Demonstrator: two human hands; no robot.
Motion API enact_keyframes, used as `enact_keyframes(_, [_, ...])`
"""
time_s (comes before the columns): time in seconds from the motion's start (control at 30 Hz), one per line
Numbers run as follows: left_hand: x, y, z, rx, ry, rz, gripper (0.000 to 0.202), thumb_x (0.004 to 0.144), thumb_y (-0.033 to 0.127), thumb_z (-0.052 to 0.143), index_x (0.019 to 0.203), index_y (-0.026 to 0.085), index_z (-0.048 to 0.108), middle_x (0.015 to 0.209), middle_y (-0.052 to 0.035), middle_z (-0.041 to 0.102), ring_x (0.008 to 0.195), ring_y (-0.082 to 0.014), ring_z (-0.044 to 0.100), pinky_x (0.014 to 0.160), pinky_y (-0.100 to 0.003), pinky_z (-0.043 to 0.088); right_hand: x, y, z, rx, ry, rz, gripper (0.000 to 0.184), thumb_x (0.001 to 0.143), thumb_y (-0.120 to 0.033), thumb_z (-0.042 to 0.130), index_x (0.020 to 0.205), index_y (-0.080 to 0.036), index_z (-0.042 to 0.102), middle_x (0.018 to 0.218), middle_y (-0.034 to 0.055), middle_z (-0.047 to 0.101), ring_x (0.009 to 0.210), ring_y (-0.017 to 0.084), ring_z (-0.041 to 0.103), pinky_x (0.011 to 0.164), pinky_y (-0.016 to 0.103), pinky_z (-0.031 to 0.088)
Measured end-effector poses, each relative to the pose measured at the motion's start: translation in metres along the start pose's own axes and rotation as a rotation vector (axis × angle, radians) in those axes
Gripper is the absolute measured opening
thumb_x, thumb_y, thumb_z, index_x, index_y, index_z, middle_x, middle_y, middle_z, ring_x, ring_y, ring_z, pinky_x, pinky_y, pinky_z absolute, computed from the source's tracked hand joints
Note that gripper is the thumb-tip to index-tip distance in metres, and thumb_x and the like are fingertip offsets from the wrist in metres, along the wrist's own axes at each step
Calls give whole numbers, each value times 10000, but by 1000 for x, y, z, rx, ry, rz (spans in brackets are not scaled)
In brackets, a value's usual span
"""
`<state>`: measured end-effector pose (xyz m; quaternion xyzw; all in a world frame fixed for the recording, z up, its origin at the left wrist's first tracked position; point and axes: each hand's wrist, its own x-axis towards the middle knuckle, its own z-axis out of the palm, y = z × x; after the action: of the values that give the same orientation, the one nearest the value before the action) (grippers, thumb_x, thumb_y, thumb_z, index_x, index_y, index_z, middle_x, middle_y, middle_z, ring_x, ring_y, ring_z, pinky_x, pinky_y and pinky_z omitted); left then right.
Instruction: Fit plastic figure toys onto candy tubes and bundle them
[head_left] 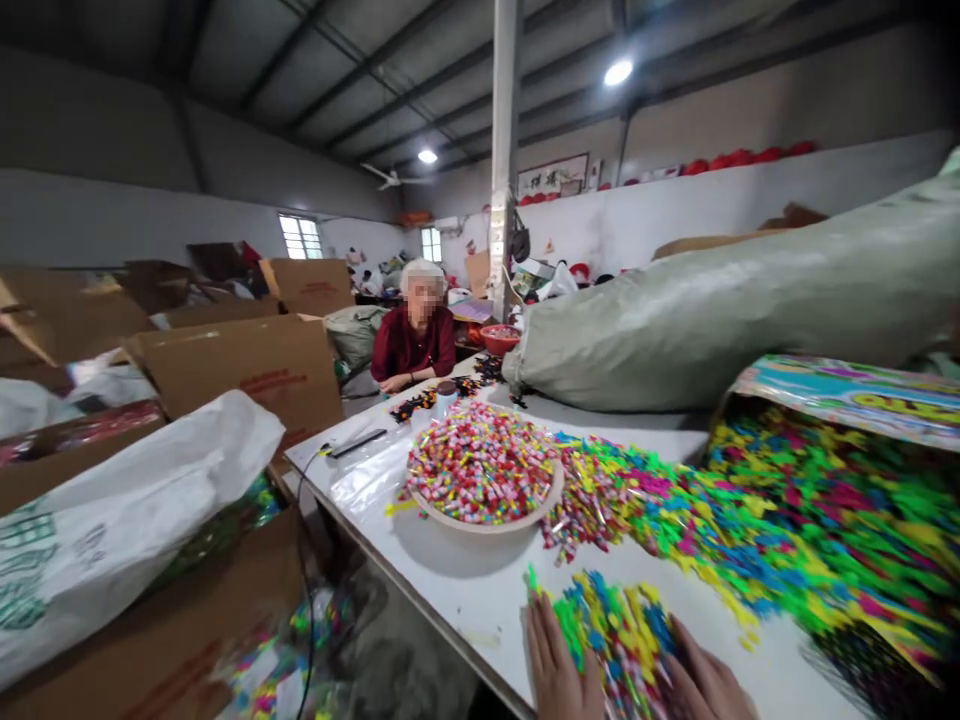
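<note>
At the table's near edge, my left hand (559, 660) rests against the left side of a small pile of colourful plastic pieces (619, 625). My right hand (705, 675) touches the pile from the other side. Fingers on both hands are stretched out rather than wrapped round anything. Green, yellow and blue pieces lie at the pile's far end, with pink and red ones nearer me. Beyond the pile stands a round bowl (487, 525) heaped with small pink, red and white pieces (480, 460). A long spread of bright pieces (697, 520) covers the table to the right.
A large sack (712, 300) lies across the table's far right. An open box (847, 400) spills coloured pieces at right. Across the table sits a person (416, 340) in a dark red top. Cardboard boxes (240, 370) and a white sack (150, 480) crowd the left.
</note>
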<state>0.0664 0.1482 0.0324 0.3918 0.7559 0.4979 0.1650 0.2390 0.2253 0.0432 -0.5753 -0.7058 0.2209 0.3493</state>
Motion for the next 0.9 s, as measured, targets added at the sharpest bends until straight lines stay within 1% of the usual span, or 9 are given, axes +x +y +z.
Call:
enact_keyframes(0.13, [-3,14,-6,0,-57,-39,649,841,401,273,1393,67,205,1477,-96,176,1364,-185,65,1131,-341,79,-7,0,-2,55,-44,40,625,770,-592,351,1229,-200,516,1105,110,616,1063,273,542,951,415,400])
enact_keyframes(0.3, [-12,26,-4,9,-121,-91,621,874,373,225,1398,53,132,1492,-121,100,1367,-204,-28,1121,-404,78,-11,-3,-5,159,-45,98,644,826,-563,273,1272,-140,464,1141,154,569,1105,261,504,967,414,377])
enact_keyframes(0.43, [-16,38,-13,38,-179,-81,621,879,374,234,1401,59,118,1495,-126,67,1367,-213,-45,1120,-409,79,-1,-1,-9,136,-33,123,586,847,-496,305,1286,-130,432,1165,147,553,1121,246,487,960,392,377])
enact_keyframes(0.5, [-15,42,-18,53,-211,-83,612,881,371,235,1402,71,126,1495,-122,62,1366,-213,-47,1118,-408,91,14,-2,-11,45,-8,101,536,841,-442,354,1256,-120,457,1088,139,591,1045,251,523,922,396,395])
enact_keyframes(0.57, [-15,43,-21,68,-234,-77,598,883,364,232,1404,88,133,1498,-110,56,1365,-207,-54,1118,-399,95,36,-10,-12,-76,71,64,456,829,-373,387,1181,-114,519,1007,132,613,980,261,531,890,405,396])
enact_keyframes(0.63, [-15,41,-22,77,-240,-65,586,885,359,233,1405,107,138,1500,-95,46,1364,-198,-60,1118,-387,95,62,-25,-10,-192,180,-2,365,814,-302,402,1081,-127,580,991,127,603,984,272,500,887,414,375])
enact_keyframes(0.7, [-16,39,-23,73,-236,-53,572,886,354,234,1404,125,153,1502,-87,47,1366,-192,-55,1117,-384,100,89,-46,-4,-261,223,-84,306,801,-251,414,1011,-140,608,998,126,580,980,272,474,870,405,366])
enact_keyframes(0.8, [-17,34,-24,57,-247,-29,557,884,345,244,1397,136,188,1501,-86,61,1371,-192,-39,1116,-398,101,126,-76,14,-316,150,-149,283,808,-242,435,997,-133,616,1029,143,556,965,276,460,836,394,356])
enact_keyframes(0.9, [-17,28,-24,46,-265,-16,557,874,336,269,1393,142,207,1502,-81,67,1372,-195,-34,1116,-398,104,153,-94,36,-388,57,-200,247,811,-272,472,933,-127,630,991,164,553,955,298,444,808,412,334])
